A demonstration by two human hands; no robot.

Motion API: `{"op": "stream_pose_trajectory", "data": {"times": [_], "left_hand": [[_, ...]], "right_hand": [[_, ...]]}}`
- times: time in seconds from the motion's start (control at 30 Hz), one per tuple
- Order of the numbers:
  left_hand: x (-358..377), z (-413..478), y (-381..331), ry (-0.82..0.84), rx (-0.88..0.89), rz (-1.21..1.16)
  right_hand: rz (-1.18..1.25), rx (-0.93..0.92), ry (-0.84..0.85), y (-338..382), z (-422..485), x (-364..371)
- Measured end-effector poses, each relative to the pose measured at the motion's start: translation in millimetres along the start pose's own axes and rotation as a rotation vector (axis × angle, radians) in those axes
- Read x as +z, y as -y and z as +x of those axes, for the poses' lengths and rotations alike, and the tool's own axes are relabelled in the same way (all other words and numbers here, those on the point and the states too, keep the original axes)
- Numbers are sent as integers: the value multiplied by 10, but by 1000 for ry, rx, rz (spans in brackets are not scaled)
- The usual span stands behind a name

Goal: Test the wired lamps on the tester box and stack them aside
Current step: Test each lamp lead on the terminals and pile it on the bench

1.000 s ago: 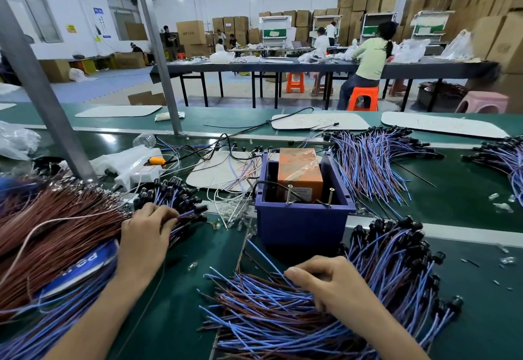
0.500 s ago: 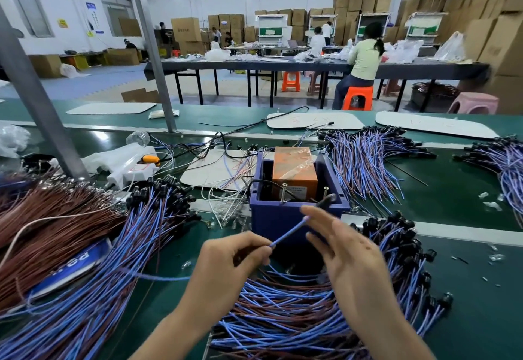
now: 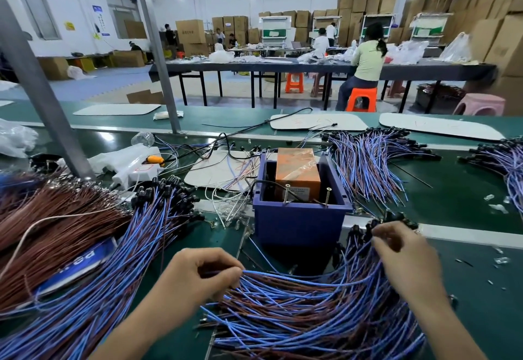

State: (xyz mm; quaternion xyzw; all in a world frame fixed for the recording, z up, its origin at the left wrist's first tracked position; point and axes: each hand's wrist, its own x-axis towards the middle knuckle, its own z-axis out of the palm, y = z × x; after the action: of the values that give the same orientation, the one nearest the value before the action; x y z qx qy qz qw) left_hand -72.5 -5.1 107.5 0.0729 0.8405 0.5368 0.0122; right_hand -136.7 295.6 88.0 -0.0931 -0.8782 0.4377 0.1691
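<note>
Left hand (image 3: 203, 274) pinches the wire ends of the front lamp bundle (image 3: 297, 311), right hand (image 3: 407, 260) curls round its black lamp heads, right before the blue tester box (image 3: 300, 226); another lamp stack (image 3: 147, 235) fans out left.

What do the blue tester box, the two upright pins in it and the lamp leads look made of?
The tester box is most likely moulded plastic: matt dark-blue walls with a thick, even rim. The upright pins look like metal, seemingly screws: pale glinting shanks with flat heads. The lamp leads look like thin wire in blue and brown plastic-looking insulation, smooth and bending freely.
</note>
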Motion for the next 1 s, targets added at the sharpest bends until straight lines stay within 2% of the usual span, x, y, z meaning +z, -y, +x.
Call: {"op": "stream_pose_trajectory", "data": {"times": [0.07,0.13,0.2,0.27,0.33,0.4,0.47,0.6,0.73,0.87,1.0], "left_hand": [[32,27,-74,23,-34,-136],[73,71,-152,51,-77,-236],[116,109,-217,79,-82,-247],[166,138,-277,107,-77,-256],[196,163,-324,136,-74,-281],[221,187,-353,157,-63,-311],[257,221,-340,119,-88,-398],[380,270,-242,-45,-232,-738],[574,304,-184,-111,-261,-959],[725,408,-186,-189,-286,-928],[756,592,-234,-166,-242,-742]], "right_hand": [[-412,-68,96,77,-67,76],[-740,-60,182,191,-151,141],[-808,-86,240,331,-243,180],[-580,-194,256,430,-359,214],[-155,-295,291,559,-491,237],[130,-290,406,684,-608,249],[225,-277,417,725,-658,268],[380,-211,422,707,-638,311],[449,-170,415,636,-627,372],[570,-61,294,545,-575,451],[774,133,87,452,-419,476]]}}
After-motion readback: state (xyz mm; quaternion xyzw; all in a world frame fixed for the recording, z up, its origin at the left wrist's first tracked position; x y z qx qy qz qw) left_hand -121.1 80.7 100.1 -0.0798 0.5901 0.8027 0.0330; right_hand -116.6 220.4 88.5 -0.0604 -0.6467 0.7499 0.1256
